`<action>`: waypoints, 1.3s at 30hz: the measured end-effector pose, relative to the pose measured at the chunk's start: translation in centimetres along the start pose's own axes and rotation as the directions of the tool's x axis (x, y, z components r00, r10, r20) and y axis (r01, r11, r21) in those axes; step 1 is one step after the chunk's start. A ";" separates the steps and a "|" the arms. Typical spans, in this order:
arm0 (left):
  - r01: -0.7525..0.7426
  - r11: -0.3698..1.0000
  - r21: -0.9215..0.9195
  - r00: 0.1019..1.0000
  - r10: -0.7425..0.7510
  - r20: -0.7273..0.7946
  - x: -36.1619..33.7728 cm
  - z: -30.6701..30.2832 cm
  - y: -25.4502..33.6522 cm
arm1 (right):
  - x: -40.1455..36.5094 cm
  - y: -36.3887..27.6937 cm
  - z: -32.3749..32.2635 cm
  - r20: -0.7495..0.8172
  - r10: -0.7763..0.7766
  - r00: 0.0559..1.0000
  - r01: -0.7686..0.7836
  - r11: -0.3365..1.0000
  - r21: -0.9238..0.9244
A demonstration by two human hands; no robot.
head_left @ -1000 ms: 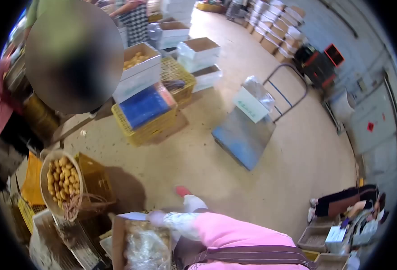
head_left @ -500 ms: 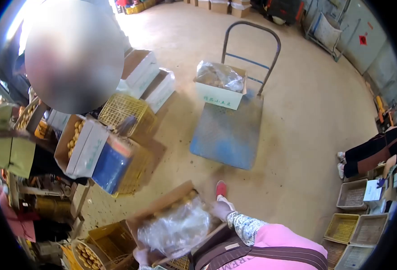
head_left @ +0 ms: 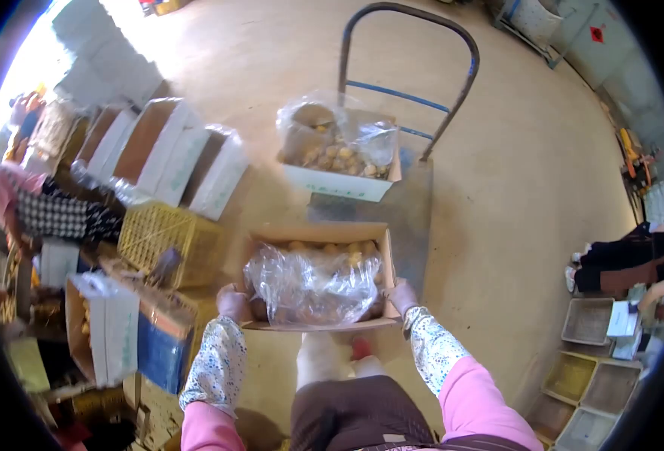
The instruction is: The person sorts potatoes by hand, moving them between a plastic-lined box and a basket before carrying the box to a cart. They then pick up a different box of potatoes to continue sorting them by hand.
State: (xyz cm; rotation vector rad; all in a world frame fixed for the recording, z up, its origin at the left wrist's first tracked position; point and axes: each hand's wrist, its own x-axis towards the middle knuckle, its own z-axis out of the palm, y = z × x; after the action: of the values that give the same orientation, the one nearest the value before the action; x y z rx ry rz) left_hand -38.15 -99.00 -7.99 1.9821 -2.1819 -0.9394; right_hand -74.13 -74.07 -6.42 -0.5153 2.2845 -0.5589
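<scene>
Between my two hands is a cardboard box of small potatoes, held up above the floor in front of my legs. Crumpled clear plastic covers most of the potatoes. My left hand is closed on the box's left end, and my right hand grips its right end. Just beyond it is a platform trolley with a bent-pipe handle. A white box sits on the trolley, its potatoes partly showing under open plastic. The held box hides part of the trolley's deck.
At left are open white boxes, a yellow crate and a white box of potatoes beside a blue packet. A person in checks is at far left. Stacked crates and another person's legs are at right.
The box has come from the lower left to in front of my legs, closer to the trolley. Both hands moved with it, and my view has turned and shifted forward.
</scene>
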 end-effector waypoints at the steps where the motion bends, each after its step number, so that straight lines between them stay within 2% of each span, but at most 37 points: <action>1: 0.010 0.998 -0.069 1.000 -0.009 0.017 3.3 1.4 1.0 | 2.3 0.1 0.1 -0.024 0.028 0.999 -0.028 1.000 0.000; 3: -0.004 0.993 0.122 0.978 0.029 -0.205 8.3 5.1 2.5 | 6.4 -0.4 0.6 -0.173 -0.052 0.984 0.016 0.979 -0.202; 4: 0.006 0.992 0.123 0.984 0.016 -0.176 9.9 6.7 2.2 | 8.3 -0.3 0.8 -0.160 -0.035 0.987 0.022 0.996 -0.083; 5: -0.168 0.976 0.140 0.982 0.178 -0.062 11.3 6.2 3.9 | 9.6 -0.3 1.1 -0.153 0.000 0.988 -0.014 0.996 -0.088; 6: -0.350 0.928 0.128 0.937 0.346 0.051 13.1 6.3 5.9 | 11.2 -0.6 1.2 -0.158 0.030 0.987 -0.049 0.992 -0.117; 7: -0.362 0.924 0.121 0.932 0.354 0.085 14.8 7.3 6.9 | 12.5 -0.7 1.4 -0.163 0.060 0.985 -0.084 0.985 -0.148; 9: -0.039 0.992 0.118 0.998 0.034 0.049 16.8 9.5 8.3 | 14.0 -0.7 2.2 -0.183 0.078 0.980 -0.108 0.980 -0.165; 10: -0.033 0.993 0.111 0.997 0.025 0.074 17.5 9.9 8.9 | 14.2 -1.0 2.6 -0.196 0.054 0.979 -0.089 0.980 -0.178; 11: 0.016 1.000 0.023 0.996 -0.018 0.090 17.6 9.9 9.4 | 14.4 -0.6 3.4 -0.195 0.050 0.980 -0.099 0.963 -0.249; 12: 0.074 0.996 -0.055 0.993 -0.068 0.098 17.2 9.5 9.1 | 13.3 0.2 4.0 -0.273 0.146 0.951 -0.195 0.967 -0.162; 13: 0.088 0.995 -0.056 0.993 -0.083 0.086 16.9 8.7 8.5 | 12.5 0.1 4.5 -0.350 0.222 0.910 -0.256 0.965 -0.053; 15: 0.158 0.875 -0.458 0.948 -0.006 0.317 15.2 6.9 6.6 | 9.9 1.8 5.9 -0.410 0.146 0.900 -0.245 0.949 -0.199; 16: 0.144 0.815 -0.561 0.969 0.000 0.248 13.6 6.2 5.5 | 7.7 1.5 6.5 -0.434 0.237 0.869 -0.328 0.933 -0.148; 17: 0.119 0.743 -0.659 0.984 -0.002 0.175 11.4 6.1 3.5 | 5.7 1.6 6.5 -0.318 0.379 0.869 -0.412 0.911 -0.038; 18: 0.041 0.779 -0.625 0.998 -0.001 0.063 9.3 7.0 0.2 | 3.9 4.7 8.6 -0.356 0.344 0.869 -0.362 0.932 0.016; 19: 0.151 0.789 -0.595 0.978 -0.031 0.208 6.1 4.3 0.0 | 1.8 6.0 9.4 -0.259 0.290 0.921 -0.303 0.953 -0.013; 20: 0.306 0.728 -0.613 0.938 -0.121 0.325 2.8 2.8 -1.4 | -1.3 4.1 9.8 -0.272 0.269 0.924 -0.287 0.958 -0.029; 21: 0.475 0.560 -0.679 0.873 -0.199 0.446 -0.6 2.1 -3.9 | -3.2 4.7 11.2 -0.219 0.294 0.930 -0.329 0.934 -0.142; 22: 0.595 0.441 -0.672 0.802 -0.271 0.532 -4.3 1.8 -6.9 | -4.8 6.3 13.0 -0.069 0.351 0.934 -0.358 0.920 -0.158; 23: 0.667 0.433 -0.606 0.744 -0.351 0.569 -8.0 1.1 -9.3 | -5.8 7.7 14.7 0.047 0.332 0.942 -0.318 0.929 -0.188; 24: 0.665 0.184 -0.724 0.742 -0.266 0.615 -11.7 3.7 -16.4 | -6.2 10.5 16.8 0.220 0.238 0.946 -0.197 0.961 -0.193; 25: 0.726 0.289 -0.624 0.684 -0.405 0.607 -15.6 2.0 -17.3 | -6.3 14.1 19.0 0.403 0.130 0.906 -0.085 0.988 -0.128; 26: 0.736 0.313 -0.601 0.668 -0.484 0.566 -18.9 0.7 -19.6 | -5.2 17.8 21.6 0.571 0.074 0.818 -0.123 0.991 0.048; 27: 0.756 0.328 -0.566 0.639 -0.558 0.530 -22.2 0.0 -21.9 | -7.6 12.7 21.1 0.569 0.216 0.794 -0.338 0.933 0.118; 28: 0.744 0.277 -0.608 0.629 -0.597 0.498 -24.9 -0.9 -24.1 | -9.9 7.0 20.4 0.555 0.356 0.752 -0.539 0.817 0.207; 29: 0.728 0.285 -0.624 0.584 -0.734 0.346 -27.5 -1.6 -26.4 | -12.8 -0.4 19.2 0.529 0.486 0.696 -0.688 0.662 0.297; 30: 0.720 0.298 -0.627 0.514 -0.836 0.192 -29.7 -2.3 -28.8 | -12.8 -0.9 20.3 0.557 0.490 0.671 -0.697 0.672 0.248; 31: 0.676 0.248 -0.693 0.435 -0.894 0.104 -31.7 -1.2 -33.7 | -12.8 -1.8 21.6 0.560 0.472 0.681 -0.674 0.703 0.227; 32: 0.613 0.235 -0.754 0.439 -0.895 0.078 -32.6 -5.2 -33.8 | -12.9 -3.4 22.9 0.607 0.440 0.662 -0.641 0.752 0.153; 33: 0.495 0.179 -0.850 0.393 -0.919 0.035 -33.7 -4.6 -39.0 | -12.7 -5.3 24.3 0.655 0.408 0.636 -0.599 0.796 0.086; 34: 0.587 0.533 -0.610 0.467 -0.838 -0.282 -34.1 -3.8 -45.2 | -11.5 -7.7 25.7 0.723 0.014 0.690 0.175 0.967 -0.185; 35: 0.687 0.693 -0.217 0.489 -0.663 -0.567 -34.7 -2.8 -51.5 | -10.5 -10.7 27.4 0.856 -0.268 0.441 0.836 0.470 -0.284; 36: 0.354 0.448 -0.821 0.122 -0.892 -0.435 -31.6 -10.6 -46.5 | -12.0 -16.4 28.8 0.734 -0.585 0.345 0.936 0.266 -0.228; 37: 0.425 0.377 -0.823 0.132 -0.925 -0.355 -30.4 -18.3 -43.9 | -10.7 -19.0 33.0 0.561 -0.824 0.078 0.909 -0.172 -0.379; 38: 0.679 0.673 -0.294 0.385 -0.667 -0.637 -30.2 -15.5 -54.2 | -13.1 -25.4 35.6 0.439 -0.761 0.478 0.845 0.534 0.006; 39: 0.625 0.577 -0.526 0.288 -0.797 -0.531 -27.4 -23.1 -51.9 | -16.0 -32.3 37.9 0.282 -0.843 0.458 0.887 0.453 -0.089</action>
State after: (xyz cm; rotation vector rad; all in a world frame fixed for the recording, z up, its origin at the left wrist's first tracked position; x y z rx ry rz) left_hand 22.57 -82.78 -3.23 2.5890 -0.6379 -0.2076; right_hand -29.74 -101.76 -5.22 -1.8528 1.7259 -0.6718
